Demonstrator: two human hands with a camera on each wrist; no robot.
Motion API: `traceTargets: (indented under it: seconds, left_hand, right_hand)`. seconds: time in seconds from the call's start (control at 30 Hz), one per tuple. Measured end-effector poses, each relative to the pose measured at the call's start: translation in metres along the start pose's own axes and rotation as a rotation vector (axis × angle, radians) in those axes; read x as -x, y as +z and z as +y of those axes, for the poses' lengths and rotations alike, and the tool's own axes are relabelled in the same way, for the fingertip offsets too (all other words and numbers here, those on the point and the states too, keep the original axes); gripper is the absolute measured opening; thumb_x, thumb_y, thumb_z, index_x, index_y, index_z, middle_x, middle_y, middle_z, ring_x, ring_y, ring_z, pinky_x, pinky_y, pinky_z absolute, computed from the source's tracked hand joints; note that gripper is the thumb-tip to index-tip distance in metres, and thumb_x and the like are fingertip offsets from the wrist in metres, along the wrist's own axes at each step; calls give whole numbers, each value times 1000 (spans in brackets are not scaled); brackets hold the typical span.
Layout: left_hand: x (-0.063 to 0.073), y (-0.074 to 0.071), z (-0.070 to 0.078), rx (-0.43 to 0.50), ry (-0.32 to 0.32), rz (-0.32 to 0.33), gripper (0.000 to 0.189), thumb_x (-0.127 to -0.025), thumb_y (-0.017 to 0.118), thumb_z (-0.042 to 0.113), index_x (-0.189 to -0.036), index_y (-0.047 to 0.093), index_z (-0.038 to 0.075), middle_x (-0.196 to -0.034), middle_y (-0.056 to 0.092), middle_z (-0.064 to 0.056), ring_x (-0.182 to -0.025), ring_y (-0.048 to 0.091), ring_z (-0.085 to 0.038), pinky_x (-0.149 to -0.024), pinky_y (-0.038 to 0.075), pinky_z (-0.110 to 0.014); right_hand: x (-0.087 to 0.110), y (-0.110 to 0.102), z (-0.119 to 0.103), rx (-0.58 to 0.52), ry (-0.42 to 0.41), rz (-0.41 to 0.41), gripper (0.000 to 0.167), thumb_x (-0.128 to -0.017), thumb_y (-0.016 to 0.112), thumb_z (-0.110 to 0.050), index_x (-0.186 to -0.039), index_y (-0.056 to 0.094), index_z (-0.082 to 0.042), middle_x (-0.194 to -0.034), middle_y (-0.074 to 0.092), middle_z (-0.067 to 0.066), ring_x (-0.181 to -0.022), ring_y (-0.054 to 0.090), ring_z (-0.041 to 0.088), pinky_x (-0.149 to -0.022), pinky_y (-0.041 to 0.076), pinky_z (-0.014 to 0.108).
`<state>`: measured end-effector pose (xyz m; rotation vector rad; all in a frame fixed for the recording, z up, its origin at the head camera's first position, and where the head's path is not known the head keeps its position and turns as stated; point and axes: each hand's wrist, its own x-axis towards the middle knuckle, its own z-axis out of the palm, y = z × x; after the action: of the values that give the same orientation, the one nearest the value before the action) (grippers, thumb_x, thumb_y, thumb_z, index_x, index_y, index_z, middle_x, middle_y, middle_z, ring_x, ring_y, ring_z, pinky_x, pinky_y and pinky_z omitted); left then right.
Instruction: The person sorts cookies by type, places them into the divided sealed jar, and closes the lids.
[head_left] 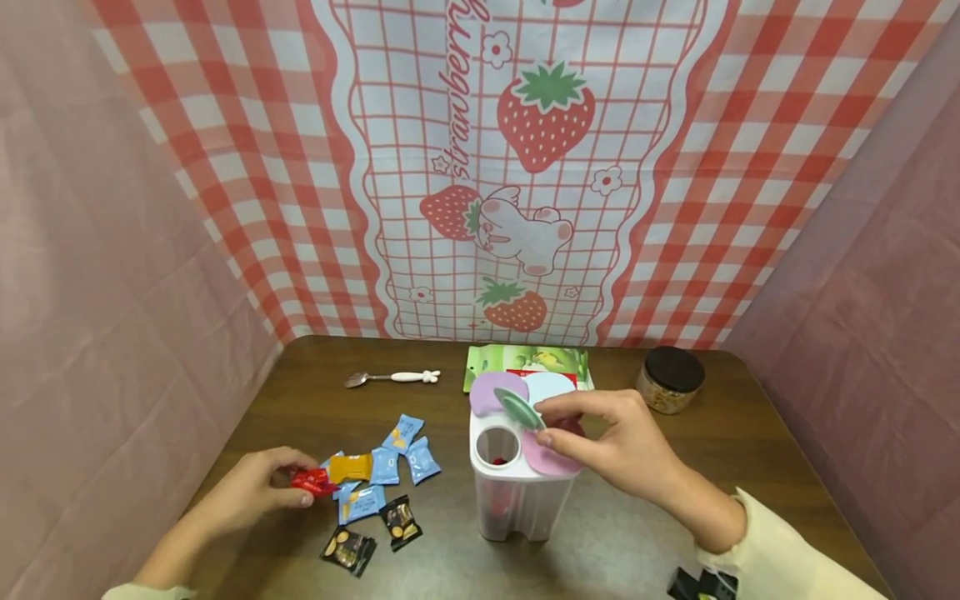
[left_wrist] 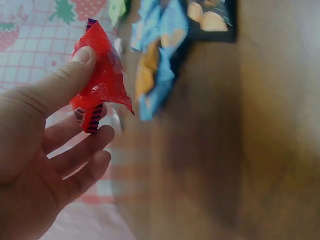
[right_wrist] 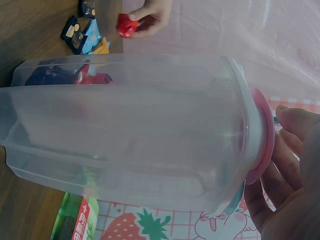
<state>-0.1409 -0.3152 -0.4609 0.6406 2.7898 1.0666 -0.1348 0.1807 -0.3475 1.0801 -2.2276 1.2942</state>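
Observation:
My left hand [head_left: 251, 492] pinches a red-wrapped candy [head_left: 313, 482] between thumb and fingers, at the left edge of a group of wrapped snacks. In the left wrist view the shiny red wrapper [left_wrist: 102, 70] shows dark striped ends. A tall clear container [head_left: 517, 504] with a white top stands at the middle of the table. My right hand [head_left: 626, 437] holds its small green lid [head_left: 517, 408] tilted up between thumb and fingers. Below the lid, a round opening [head_left: 498, 447] is uncovered, with something red inside. Purple, pale blue and pink lids [head_left: 551, 457] cover the other openings.
Several blue packets [head_left: 362, 503], a mustard-yellow one [head_left: 350, 467] and two black ones [head_left: 348, 550] lie left of the container. A fork-like utensil [head_left: 393, 377] lies at the back. Behind the container is a green bag [head_left: 487, 358]; a black-lidded jar [head_left: 671, 381] stands back right.

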Motion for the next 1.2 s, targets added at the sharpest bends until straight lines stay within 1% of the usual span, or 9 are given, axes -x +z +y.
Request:
traceTargets:
  seconds: [0.1,0.3,0.4,0.5,0.6,0.7,0.9,1.03,1.2]
  left_hand:
    - [-6,-5,13,-34,30,30,34,-83,86,25,-112,75,10,-95,74,4,-74,65,-3,-64,55,-25]
    - [-19,-12,43,-122,132,86,31,-84,86,25,-111,76,16,-98,74,10,-79,63,1,-68,56,-26]
    - [-28,-14,60,-140,169,117,31,-83,87,27,-111,76,20,-98,72,14,-75,60,0,-64,53,-24]
    - [-36,-15,77,-156,197,144,30,-84,86,29,-112,76,24,-98,71,19,-75,59,-1,-65,51,-23]
    - [-44,-14,96,-169,231,158,31,-86,84,32,-114,75,26,-102,70,20,-84,62,0,-72,53,-25]
    - [-54,-11,114,-156,271,170,32,-86,84,33,-116,75,25,-108,70,20,-94,64,-1,-79,55,-28]
    - [-72,-4,148,-75,403,185,38,-85,86,21,-121,73,21,-110,69,14,-91,64,-4,-77,55,-26]
    - [-81,1,167,-36,482,182,37,-84,87,19,-116,70,22,-108,70,13,-91,64,-5,-80,55,-27]
    - [-88,7,187,24,512,145,31,-84,87,23,-110,71,22,-107,68,13,-91,62,-4,-76,55,-29]
  right_hand:
    - [0,0,0,0,-1,2,25,-81,86,-6,-103,80,-17,-86,75,-10,-74,66,4,-65,55,20]
    - [0,0,-1,-5,-4,2,24,-82,86,-6,-102,80,-18,-86,75,-9,-74,66,4,-65,55,21]
    - [0,-1,-1,-3,-8,3,25,-82,86,-6,-103,80,-17,-87,76,-9,-74,67,4,-65,55,21]
    - [-1,-1,-2,-2,-8,2,25,-81,86,-6,-103,80,-18,-88,76,-9,-75,67,4,-65,56,20]
    - [-1,-1,-2,-3,-9,5,27,-81,86,-5,-103,80,-17,-88,77,-7,-75,67,4,-66,56,21]
    - [-1,-2,-2,-7,-2,8,28,-80,86,-4,-104,80,-17,-87,77,-6,-75,68,4,-66,56,21]
    - [0,-2,-1,-15,8,10,28,-80,87,-3,-104,80,-16,-88,78,-5,-76,69,4,-66,57,21]
    - [0,-1,-1,-21,13,12,28,-80,87,-3,-104,80,-15,-89,78,-5,-77,70,5,-67,57,22]
    - [-1,0,-2,-29,10,12,27,-80,86,-3,-105,80,-14,-90,78,-5,-78,70,5,-67,58,22]
